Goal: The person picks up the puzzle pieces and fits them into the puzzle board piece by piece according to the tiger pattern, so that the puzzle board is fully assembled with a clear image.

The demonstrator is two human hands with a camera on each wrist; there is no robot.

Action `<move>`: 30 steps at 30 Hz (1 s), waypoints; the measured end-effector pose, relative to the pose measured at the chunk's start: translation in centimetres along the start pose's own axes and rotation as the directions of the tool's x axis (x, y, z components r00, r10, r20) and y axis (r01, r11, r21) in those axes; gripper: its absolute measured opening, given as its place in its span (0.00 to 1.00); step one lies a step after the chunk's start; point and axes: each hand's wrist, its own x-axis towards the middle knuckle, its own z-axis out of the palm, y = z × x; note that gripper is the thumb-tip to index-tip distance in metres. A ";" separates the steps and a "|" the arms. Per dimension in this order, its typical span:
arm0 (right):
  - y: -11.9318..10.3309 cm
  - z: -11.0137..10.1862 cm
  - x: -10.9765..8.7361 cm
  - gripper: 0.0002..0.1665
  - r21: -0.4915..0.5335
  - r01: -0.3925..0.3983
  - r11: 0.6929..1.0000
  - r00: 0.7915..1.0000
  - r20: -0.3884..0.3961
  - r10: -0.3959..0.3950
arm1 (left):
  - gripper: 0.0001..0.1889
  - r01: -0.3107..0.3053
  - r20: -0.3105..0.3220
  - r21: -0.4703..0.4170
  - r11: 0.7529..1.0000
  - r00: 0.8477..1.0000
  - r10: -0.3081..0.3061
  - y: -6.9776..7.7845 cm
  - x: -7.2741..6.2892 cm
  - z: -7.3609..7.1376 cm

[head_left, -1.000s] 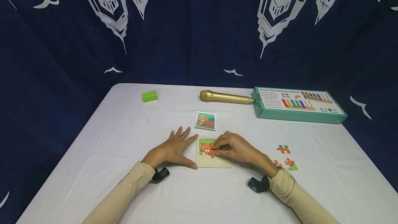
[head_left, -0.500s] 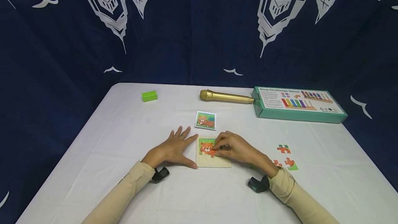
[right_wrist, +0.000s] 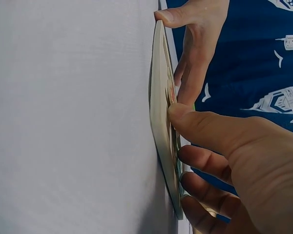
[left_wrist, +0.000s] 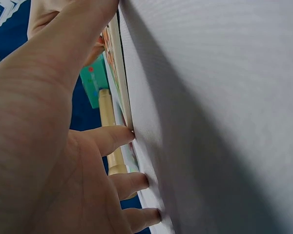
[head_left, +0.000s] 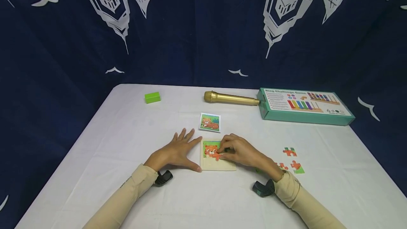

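Note:
A pale wooden puzzle board lies flat on the white table, its upper part filled with a tiger-face picture. My left hand is spread wide, thumb and index fingertips against the board's left corners. Over the board's right side, my right hand pinches a puzzle piece at the picture's edge; the fingers mostly cover that piece. In the right wrist view the thumb rests low on the board's face, with the other fingers curled near it. Loose tiger puzzle pieces lie to the right, partly behind my right forearm.
A tiger picture card lies just beyond the board. Farther back are a green block, a gold microphone and a teal game box. A navy patterned cloth hangs behind the table.

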 end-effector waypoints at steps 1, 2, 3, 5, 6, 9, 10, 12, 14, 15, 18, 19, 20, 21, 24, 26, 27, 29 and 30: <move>0.0 0.0 0.0 0.07 0.001 0.000 1.000 1.000 -0.001 0.000 | 0.60 0.001 0.001 0.000 1.000 1.000 -0.001 0.0 0.0 0.0; 0.0 0.0 0.0 0.07 0.001 -0.001 1.000 1.000 -0.002 0.001 | 0.60 0.000 -0.001 -0.003 1.000 1.000 0.000 0.0 0.0 0.0; 0.0 0.0 0.0 0.07 0.002 -0.004 1.000 1.000 -0.002 0.004 | 0.60 -0.001 -0.002 -0.004 1.000 1.000 0.001 0.0 0.0 -0.1; -0.1 0.0 0.0 0.06 0.003 -0.005 1.000 1.000 -0.003 0.005 | 0.60 -0.002 -0.003 -0.008 1.000 1.000 0.002 0.1 -0.1 -0.1; -0.1 0.0 0.0 0.06 0.001 -0.004 1.000 1.000 -0.003 0.004 | 0.59 -0.003 -0.004 -0.009 1.000 1.000 0.003 0.1 -0.1 -0.1; -0.1 0.0 0.0 0.06 -0.007 0.003 1.000 1.000 -0.005 -0.003 | 0.59 -0.003 -0.007 -0.007 1.000 1.000 0.003 0.1 -0.1 -0.1; -0.2 0.0 0.0 0.06 -0.010 0.005 1.000 1.000 -0.007 -0.005 | 0.59 -0.003 -0.007 -0.006 1.000 1.000 0.003 0.1 -0.1 -0.1; -0.2 0.0 0.0 0.07 -0.017 0.001 1.000 1.000 -0.005 -0.001 | 0.59 -0.004 -0.008 -0.005 1.000 1.000 0.004 0.1 -0.1 -0.1; -0.3 0.0 0.0 0.08 -0.025 -0.008 1.000 1.000 -0.001 0.008 | 0.60 -0.005 -0.008 -0.006 1.000 1.000 0.004 0.1 -0.1 -0.1; -0.3 -0.1 0.0 0.10 -0.027 -0.015 1.000 1.000 0.001 0.015 | 0.60 -0.005 -0.008 -0.006 1.000 1.000 0.005 0.1 -0.1 -0.1; -0.4 -0.1 0.0 0.13 -0.036 -0.038 0.999 0.999 0.014 0.038 | 0.60 -0.003 -0.003 -0.002 1.000 1.000 0.003 0.0 -0.1 0.0; -0.4 -0.1 0.0 0.14 -0.039 -0.042 0.998 0.999 0.018 0.043 | 0.60 -0.003 -0.003 0.000 1.000 1.000 0.003 0.0 -0.1 0.0; -0.4 -0.1 0.0 0.14 -0.040 -0.047 0.998 0.999 0.021 0.048 | 0.60 -0.003 -0.003 0.001 1.000 1.000 0.003 0.0 -0.1 0.0; -0.4 -0.1 0.0 0.13 -0.042 -0.050 0.998 0.998 0.024 0.051 | 0.60 -0.002 -0.002 0.003 1.000 1.000 0.002 0.0 -0.1 0.0; -0.4 -0.1 0.0 0.11 -0.049 -0.051 0.998 0.998 0.025 0.052 | 0.60 -0.002 -0.002 0.002 1.000 1.000 0.002 0.0 0.0 -0.1; -0.4 0.0 0.0 0.10 -0.053 -0.045 0.998 0.999 0.021 0.046 | 0.60 -0.003 -0.002 0.000 1.000 1.000 0.003 0.0 0.0 -0.1; -0.4 0.0 0.0 0.10 -0.057 -0.039 0.998 0.999 0.019 0.040 | 0.60 -0.003 -0.002 -0.001 1.000 1.000 0.003 0.0 0.0 0.0; -0.4 0.0 0.0 0.09 -0.067 -0.023 0.997 1.000 0.013 0.024 | 0.60 -0.005 -0.004 -0.002 1.000 1.000 0.005 0.0 0.0 0.0; -0.4 0.1 0.0 0.09 -0.070 -0.019 0.997 1.000 0.011 0.020 | 0.60 -0.005 -0.004 -0.003 1.000 1.000 0.005 0.0 0.0 0.0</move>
